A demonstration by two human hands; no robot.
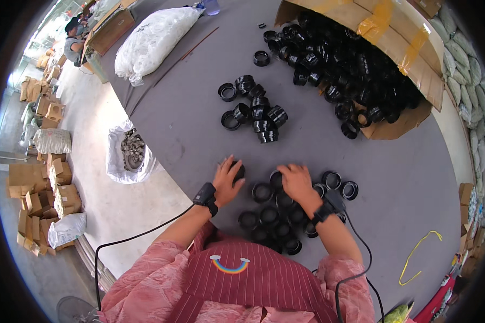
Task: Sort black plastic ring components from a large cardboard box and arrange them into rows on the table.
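Note:
My left hand (228,181) is on the grey table with its thumb and fingers around a black plastic ring (240,171). To its right, my right hand (298,184) has its fingertips bent over the edge of another black ring (276,179), which its fingers partly cover. Below and between the hands stands a loose group of several such rings (269,216), most with their openings facing up. Two more rings (350,190) lie beyond my right wrist. Both wrists wear black straps with cabled devices.
A tipped cardboard box (409,48) spills a heap of black rings (334,64) at the back right. A smaller ring pile (261,113) lies mid-table. A white plastic bag (153,43) sits far left, a yellow strap (415,253) at right. On the floor, a sack (113,156) holds metal parts.

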